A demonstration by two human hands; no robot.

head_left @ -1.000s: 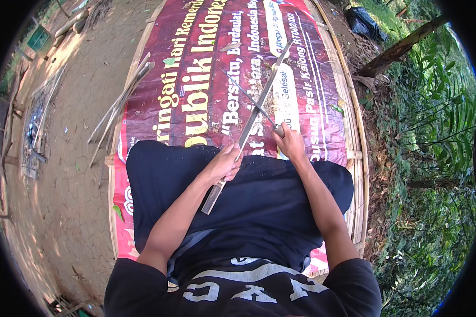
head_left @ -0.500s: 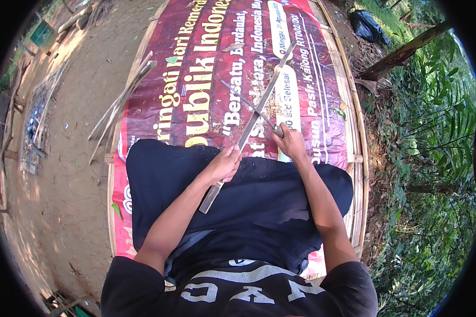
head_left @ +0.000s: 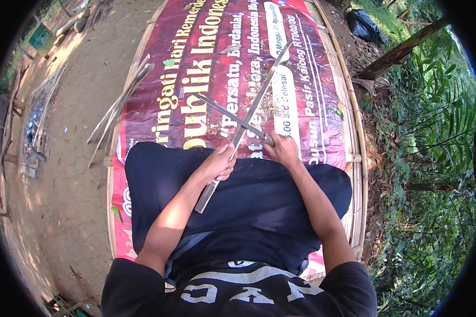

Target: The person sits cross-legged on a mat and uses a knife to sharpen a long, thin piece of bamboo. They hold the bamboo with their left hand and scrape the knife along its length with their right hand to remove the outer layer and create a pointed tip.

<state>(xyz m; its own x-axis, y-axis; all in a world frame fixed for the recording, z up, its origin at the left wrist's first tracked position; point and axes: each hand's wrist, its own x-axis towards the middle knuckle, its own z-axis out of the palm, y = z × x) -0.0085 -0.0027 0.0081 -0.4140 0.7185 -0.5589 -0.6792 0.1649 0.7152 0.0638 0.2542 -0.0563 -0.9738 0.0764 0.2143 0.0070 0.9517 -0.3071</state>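
Observation:
My left hand (head_left: 219,162) is closed round a long, narrow strip (head_left: 268,82), apparently split bamboo, whose squared near end sticks out below my fist over my lap. From there the strip slants up and away to the right, above the banner. In my right hand (head_left: 284,150) is a knife (head_left: 221,111) with a long dark blade, its handle mostly covered by my fingers. The blade points far left and crosses the strip a little beyond my left hand, seemingly touching it.
A red printed banner (head_left: 169,113) covers the bamboo platform (head_left: 358,137) I sit on, with pale shavings (head_left: 269,108) scattered over it. Thin sticks (head_left: 124,95) lean at its left edge. Bare soil lies left; a black plastic bag (head_left: 366,26), a slanting post (head_left: 402,50) and plants stand right.
My right hand has drawn the knife toward me and left, so the blade crosses the strip nearer my left hand. The strip and left hand have shifted slightly left.

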